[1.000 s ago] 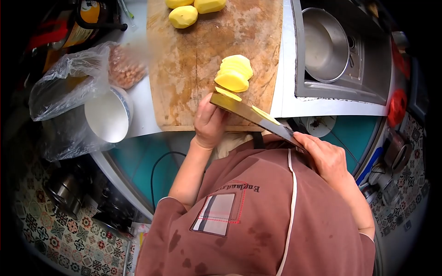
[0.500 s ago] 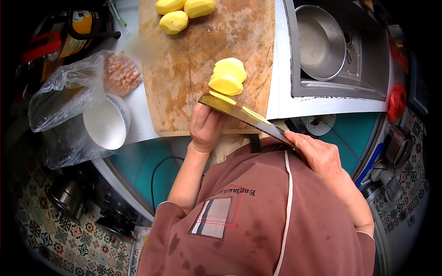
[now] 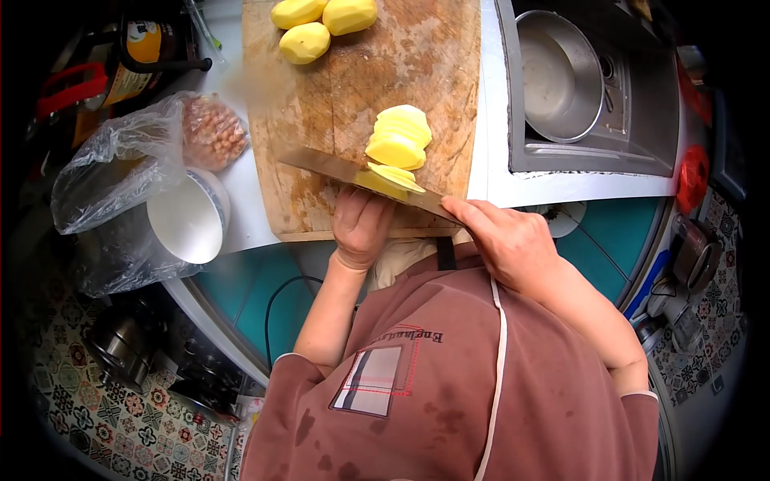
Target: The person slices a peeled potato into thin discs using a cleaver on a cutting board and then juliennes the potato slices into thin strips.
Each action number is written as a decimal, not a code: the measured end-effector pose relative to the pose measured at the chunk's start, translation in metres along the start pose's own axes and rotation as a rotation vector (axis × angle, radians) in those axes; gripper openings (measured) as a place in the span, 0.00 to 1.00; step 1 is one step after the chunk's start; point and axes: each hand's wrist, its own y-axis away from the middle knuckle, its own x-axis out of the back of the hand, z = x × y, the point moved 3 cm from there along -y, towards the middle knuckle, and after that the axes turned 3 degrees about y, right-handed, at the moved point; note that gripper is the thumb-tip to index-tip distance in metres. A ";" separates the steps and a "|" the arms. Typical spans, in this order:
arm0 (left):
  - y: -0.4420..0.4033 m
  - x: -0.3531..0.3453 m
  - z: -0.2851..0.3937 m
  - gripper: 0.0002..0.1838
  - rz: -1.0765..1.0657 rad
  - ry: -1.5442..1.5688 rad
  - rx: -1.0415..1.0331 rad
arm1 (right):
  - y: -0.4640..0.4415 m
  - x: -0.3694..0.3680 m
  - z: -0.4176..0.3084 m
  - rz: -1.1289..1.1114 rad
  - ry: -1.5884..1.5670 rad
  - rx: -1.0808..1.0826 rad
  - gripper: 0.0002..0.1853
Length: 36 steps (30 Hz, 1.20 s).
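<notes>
My right hand (image 3: 509, 240) is closed round the handle end of a knife (image 3: 321, 164), whose broad blade slants across the front of the wooden cutting board (image 3: 305, 104). My left hand (image 3: 361, 227) is behind the blade with bent fingers, on a cut potato piece (image 3: 375, 184) that the blade partly hides. Thin slices (image 3: 397, 177) lie against the far side of the blade. Beyond them is a fanned stack of potato slices (image 3: 399, 136). Whole peeled potatoes (image 3: 305, 43) sit at the far left of the board.
Left of the board are a white bowl (image 3: 186, 218), a clear plastic bag (image 3: 120, 156) and a bag of pinkish nuts or beans (image 3: 212, 132). A metal pot (image 3: 559, 76) stands in the sink (image 3: 642, 152) at right. Bottles (image 3: 140, 64) are at the back left.
My right hand and the knife have moved left, so the blade reaches farther past my left hand. The slice that clung near the handle now lies by the other slice.
</notes>
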 end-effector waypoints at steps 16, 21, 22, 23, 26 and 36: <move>0.002 0.000 0.000 0.15 0.018 0.003 -0.033 | 0.003 0.007 -0.003 -0.011 -0.024 0.026 0.30; 0.005 0.000 -0.001 0.18 -0.015 0.065 0.077 | 0.042 0.040 -0.003 -0.048 0.036 -0.025 0.24; 0.008 -0.001 -0.003 0.19 -0.027 0.080 0.117 | 0.046 0.041 -0.003 -0.051 0.039 -0.036 0.24; 0.008 -0.001 -0.004 0.19 -0.028 0.081 0.120 | 0.050 0.042 -0.004 -0.052 0.041 -0.048 0.24; 0.005 -0.001 -0.003 0.19 -0.008 0.056 0.059 | 0.052 0.040 -0.003 -0.031 0.036 -0.061 0.24; 0.003 -0.002 -0.003 0.18 -0.008 0.044 -0.038 | 0.049 0.034 0.000 -0.059 0.023 -0.080 0.24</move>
